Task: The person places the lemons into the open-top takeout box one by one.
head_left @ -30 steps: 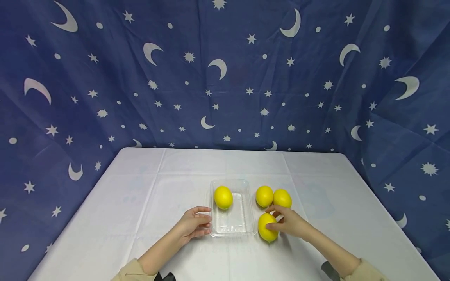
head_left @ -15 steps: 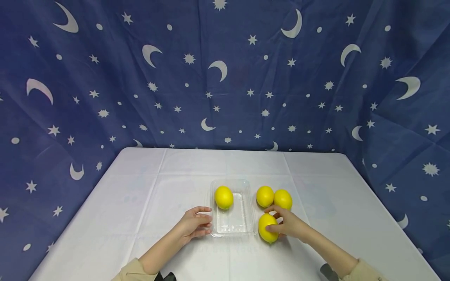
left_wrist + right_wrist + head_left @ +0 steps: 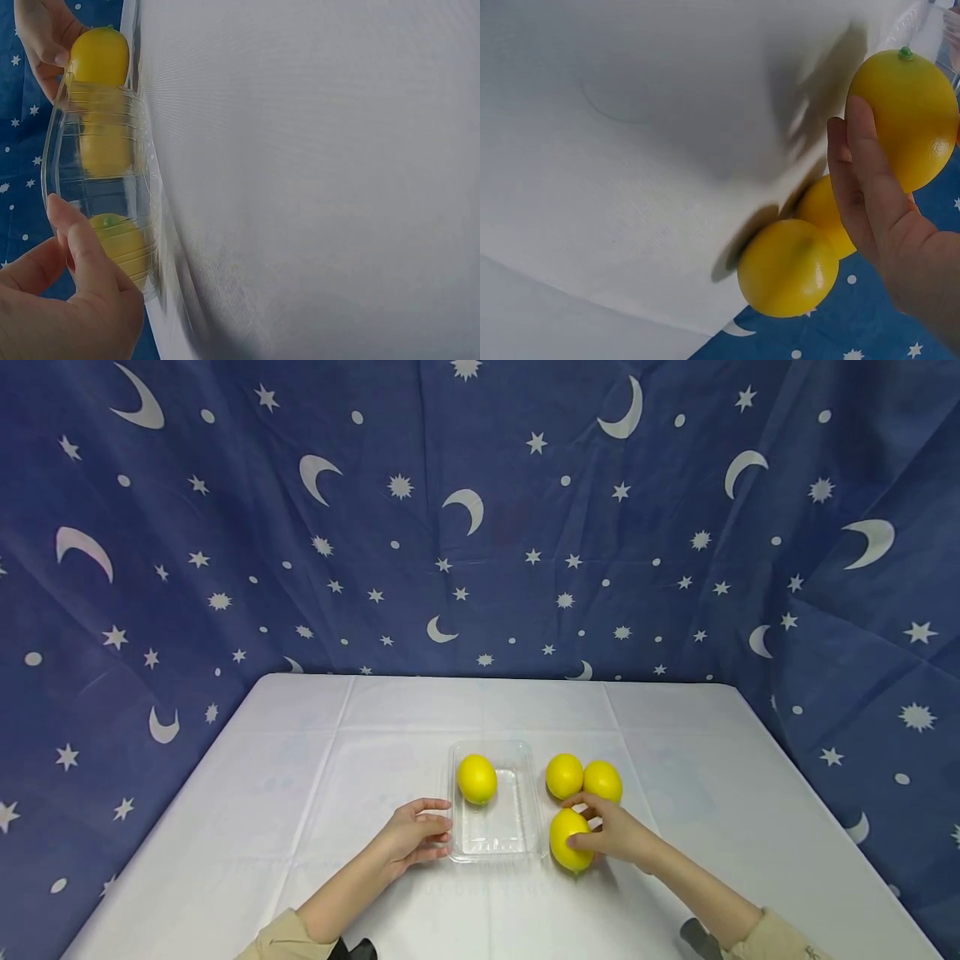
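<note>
In the head view, a clear plastic container (image 3: 497, 856) stands on the table with one yellow lemon (image 3: 477, 779) in its back left part. My left hand (image 3: 415, 837) rests against the container's left side, fingers loosely bent along the rim. To the right of the container, my right hand (image 3: 611, 837) grips a second lemon (image 3: 570, 841), thumb on the near side and fingers behind. The right wrist view shows this lemon (image 3: 904, 112) with its green tip up. Behind that hand sit two more lemons, one on the left (image 3: 564, 776) and one on the right (image 3: 603, 781), side by side.
A white cloth covers the table (image 3: 360, 760). Beyond its far edge hangs a dark blue curtain (image 3: 510, 610) with moons and stars, which also runs along both sides.
Hardly anything differs. The whole head view shifts by a few pixels; both hands keep their places at the container and the lemon.
</note>
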Available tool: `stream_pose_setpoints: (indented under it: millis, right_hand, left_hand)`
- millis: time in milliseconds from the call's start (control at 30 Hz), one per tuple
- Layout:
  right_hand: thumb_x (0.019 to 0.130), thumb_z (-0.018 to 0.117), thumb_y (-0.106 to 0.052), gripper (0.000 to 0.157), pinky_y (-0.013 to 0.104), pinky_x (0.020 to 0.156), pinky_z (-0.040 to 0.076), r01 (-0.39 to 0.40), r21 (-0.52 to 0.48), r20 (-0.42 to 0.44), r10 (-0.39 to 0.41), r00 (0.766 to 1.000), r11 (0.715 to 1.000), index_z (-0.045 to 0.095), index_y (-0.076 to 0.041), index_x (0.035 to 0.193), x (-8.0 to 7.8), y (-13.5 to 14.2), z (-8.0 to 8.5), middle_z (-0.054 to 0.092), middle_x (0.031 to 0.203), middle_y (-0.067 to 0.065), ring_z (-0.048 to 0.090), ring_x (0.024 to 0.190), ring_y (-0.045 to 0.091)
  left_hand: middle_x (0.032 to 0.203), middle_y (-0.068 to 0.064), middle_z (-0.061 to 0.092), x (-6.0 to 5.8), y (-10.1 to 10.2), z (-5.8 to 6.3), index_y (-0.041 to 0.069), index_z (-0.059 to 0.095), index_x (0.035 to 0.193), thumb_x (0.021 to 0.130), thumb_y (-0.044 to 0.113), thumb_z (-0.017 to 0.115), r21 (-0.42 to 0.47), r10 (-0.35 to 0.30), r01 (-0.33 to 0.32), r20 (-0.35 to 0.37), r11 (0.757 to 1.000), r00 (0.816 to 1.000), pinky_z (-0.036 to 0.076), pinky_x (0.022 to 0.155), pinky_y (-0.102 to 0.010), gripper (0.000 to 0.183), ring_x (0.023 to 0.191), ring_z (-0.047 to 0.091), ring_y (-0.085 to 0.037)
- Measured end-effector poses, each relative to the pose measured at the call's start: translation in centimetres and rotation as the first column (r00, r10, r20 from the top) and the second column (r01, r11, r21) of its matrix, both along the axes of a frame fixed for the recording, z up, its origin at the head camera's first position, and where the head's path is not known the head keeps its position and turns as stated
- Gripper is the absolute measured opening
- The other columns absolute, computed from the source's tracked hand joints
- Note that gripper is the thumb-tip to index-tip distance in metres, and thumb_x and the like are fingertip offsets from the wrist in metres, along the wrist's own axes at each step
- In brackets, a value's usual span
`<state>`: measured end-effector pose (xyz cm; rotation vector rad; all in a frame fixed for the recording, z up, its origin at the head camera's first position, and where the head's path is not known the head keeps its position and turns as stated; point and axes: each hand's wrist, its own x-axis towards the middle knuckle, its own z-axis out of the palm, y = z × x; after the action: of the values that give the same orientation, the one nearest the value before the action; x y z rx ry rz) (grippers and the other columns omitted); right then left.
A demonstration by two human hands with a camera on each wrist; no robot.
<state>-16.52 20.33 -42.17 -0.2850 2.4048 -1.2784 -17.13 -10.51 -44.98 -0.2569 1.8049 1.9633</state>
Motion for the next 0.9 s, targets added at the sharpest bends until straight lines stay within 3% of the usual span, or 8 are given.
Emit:
stream_pose_setpoints:
  millis: [533, 900]
  right_hand:
    - [0.077, 0.071, -0.011, 0.052, 0.033, 0.068, 0.058, 0.094, 0.046, -0.027, -0.092, 0.995, 0.995, 0.051, -0.004, 0.124, -0.6, -0.5, 2.0, 0.052, 0.113, 0.019, 0.053, 0.090, 0.024]
    - [0.078, 0.070, -0.013, 0.052, 0.032, 0.068, 0.059, 0.101, 0.045, -0.036, -0.099, 0.994, 0.994, 0.050, -0.005, 0.126, -1.5, -1.0, 2.7, 0.049, 0.119, 0.022, 0.054, 0.092, 0.025]
  left_hand:
    - [0.084, -0.001, 0.057, 0.1, -0.1, 0.2, -0.002, 0.043, 0.129, 0.090, 0.002, 0.057, 0.003, -0.014, 0.014, -0.002, 1.000, 1.000, 0.058, 0.062, -0.022, 0.041, 0.068, 0.057, -0.010]
    - [0.084, 0.000, 0.057, 0.1, -0.1, 0.2, -0.003, 0.045, 0.128, 0.089, 0.001, 0.057, -0.002, -0.006, 0.006, -0.006, 1.000, 1.000, 0.058, 0.063, -0.023, 0.040, 0.068, 0.057, -0.010]
